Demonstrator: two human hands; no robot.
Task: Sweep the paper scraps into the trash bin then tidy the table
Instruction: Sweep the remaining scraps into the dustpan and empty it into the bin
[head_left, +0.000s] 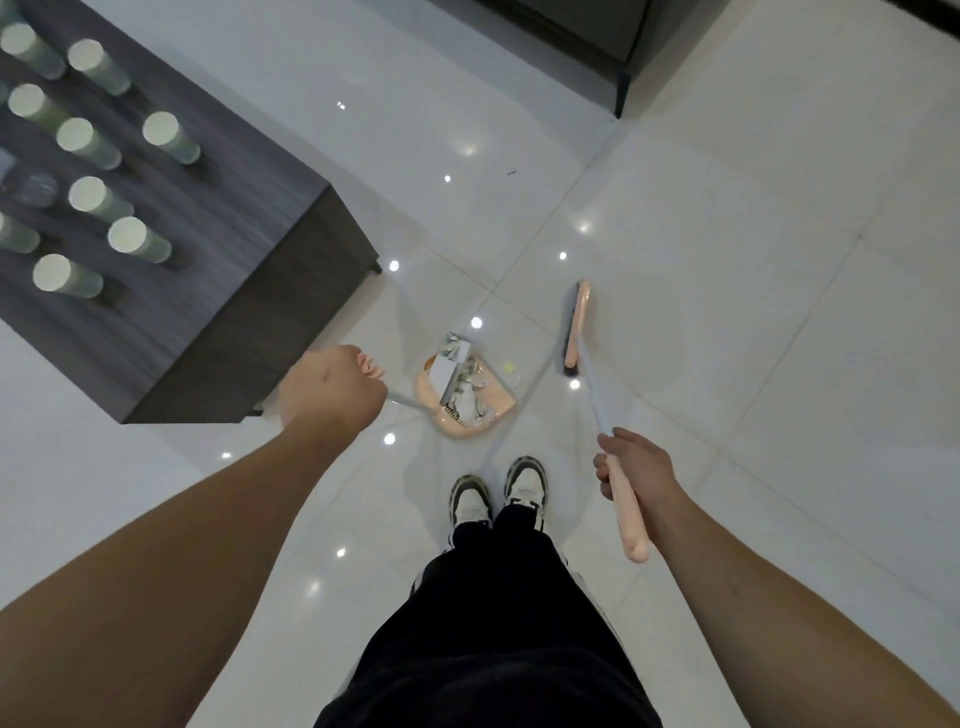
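most of the paper scraps (462, 387) sit heaped in the dustpan (467, 400), my left hand (332, 395) fisted on its handle, my right hand (631, 467) wrapped around the broom (576, 332). one yellow scrap (510, 368) lies outside; tilting could spill the heap.

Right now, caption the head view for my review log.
Left hand holds scrap-filled dustpan; right hand holds broom.
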